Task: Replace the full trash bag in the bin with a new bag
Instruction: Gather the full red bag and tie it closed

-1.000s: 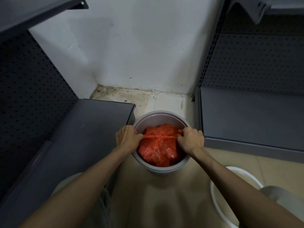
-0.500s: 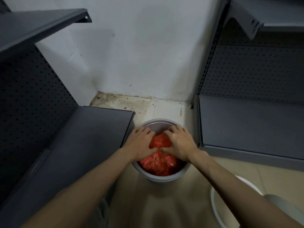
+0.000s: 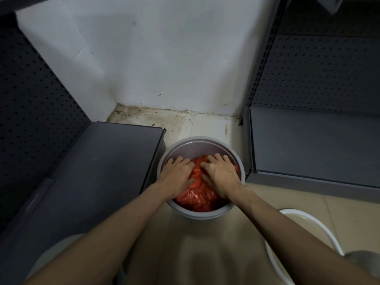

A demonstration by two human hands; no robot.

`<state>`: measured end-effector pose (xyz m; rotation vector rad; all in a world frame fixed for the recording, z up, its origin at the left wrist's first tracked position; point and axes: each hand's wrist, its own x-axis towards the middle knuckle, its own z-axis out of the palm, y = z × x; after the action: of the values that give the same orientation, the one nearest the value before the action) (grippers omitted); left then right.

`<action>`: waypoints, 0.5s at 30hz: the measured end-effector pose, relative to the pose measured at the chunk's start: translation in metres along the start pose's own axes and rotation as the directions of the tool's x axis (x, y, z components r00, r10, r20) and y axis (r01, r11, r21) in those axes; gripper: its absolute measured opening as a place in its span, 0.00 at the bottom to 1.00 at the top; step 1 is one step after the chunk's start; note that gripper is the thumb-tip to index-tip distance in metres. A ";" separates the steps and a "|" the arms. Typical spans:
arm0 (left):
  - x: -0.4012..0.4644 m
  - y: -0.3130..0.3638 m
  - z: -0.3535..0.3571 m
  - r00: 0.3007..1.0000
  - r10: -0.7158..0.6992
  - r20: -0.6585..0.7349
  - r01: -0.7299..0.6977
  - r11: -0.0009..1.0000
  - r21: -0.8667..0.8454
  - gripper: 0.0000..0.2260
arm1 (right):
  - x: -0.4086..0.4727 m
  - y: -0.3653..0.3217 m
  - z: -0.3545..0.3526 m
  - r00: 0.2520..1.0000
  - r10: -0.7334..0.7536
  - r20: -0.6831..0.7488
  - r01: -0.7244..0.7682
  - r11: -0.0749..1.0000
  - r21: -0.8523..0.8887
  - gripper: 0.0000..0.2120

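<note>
A round grey bin (image 3: pixel 197 141) stands on the tiled floor between two dark shelving units. Inside it sits a full red plastic bag (image 3: pixel 196 196), crumpled and bulging. My left hand (image 3: pixel 176 175) lies on the bag's left side and my right hand (image 3: pixel 219 174) on its right side, both palms down, fingers spread and curled into the plastic near the top middle. The hands cover most of the bag's top, so whether it is tied is hidden. No other bag is visible.
A low grey shelf base (image 3: pixel 98 161) touches the bin on the left; another shelf base (image 3: pixel 308 145) is close on the right. A white wall stands behind over dirty floor. A white round rim (image 3: pixel 304 219) sits at the lower right on the floor.
A second ago my hands were pulling a red strip of the bag apart at the bin's sides. They have since come together over the bag's middle and now rest on its top.
</note>
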<state>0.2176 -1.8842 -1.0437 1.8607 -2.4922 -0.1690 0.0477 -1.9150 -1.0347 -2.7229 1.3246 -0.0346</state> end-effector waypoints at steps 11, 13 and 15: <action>0.009 0.012 -0.047 0.996 -0.046 -0.071 0.042 0.997 -0.059 0.14 | -0.001 0.006 -0.048 1.000 0.012 -0.026 -0.012 1.000 0.005 0.15; 0.012 0.014 -0.064 0.995 -0.034 -0.092 0.029 0.998 -0.057 0.14 | -0.001 0.007 -0.065 0.999 0.009 -0.047 -0.008 1.000 0.008 0.16; 0.015 0.015 -0.084 0.994 -0.020 -0.104 0.016 0.999 -0.045 0.13 | 0.000 0.008 -0.086 0.998 0.005 -0.064 -0.005 1.000 0.009 0.16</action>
<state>0.2058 -1.9002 -0.9596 1.8263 -2.3849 -0.1224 0.0354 -1.9281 -0.9505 -2.7326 1.3438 -0.1282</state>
